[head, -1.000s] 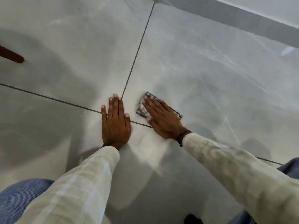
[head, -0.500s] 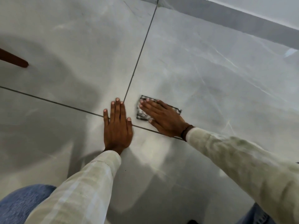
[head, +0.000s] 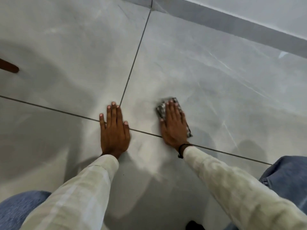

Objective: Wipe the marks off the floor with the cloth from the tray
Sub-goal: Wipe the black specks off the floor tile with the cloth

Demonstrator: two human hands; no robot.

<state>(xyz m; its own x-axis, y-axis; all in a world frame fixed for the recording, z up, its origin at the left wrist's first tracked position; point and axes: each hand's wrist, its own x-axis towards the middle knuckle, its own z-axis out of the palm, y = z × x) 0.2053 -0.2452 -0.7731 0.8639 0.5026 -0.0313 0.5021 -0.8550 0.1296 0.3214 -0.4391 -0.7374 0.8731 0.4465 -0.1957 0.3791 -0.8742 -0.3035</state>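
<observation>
A folded grey-and-white patterned cloth (head: 160, 109) lies flat on the pale grey tiled floor (head: 216, 83). My right hand (head: 173, 125) presses down on it with fingers together and pointing away from me; only the cloth's left side, far end and right edge show around the hand. My left hand (head: 114, 130) rests palm-down on the floor to the left of the cloth, across the dark grout line, holding nothing. I see no distinct marks on the tile near the cloth. The tray is out of view.
A dark brown wooden furniture leg (head: 9, 67) pokes in at the left edge. A grey skirting strip (head: 232, 22) and white wall run along the top right. My blue-jeaned knees (head: 289, 178) frame the bottom corners.
My right hand has slid the cloth to the right, away from my left hand, and turned so its fingers point forward. My left hand has stayed planted.
</observation>
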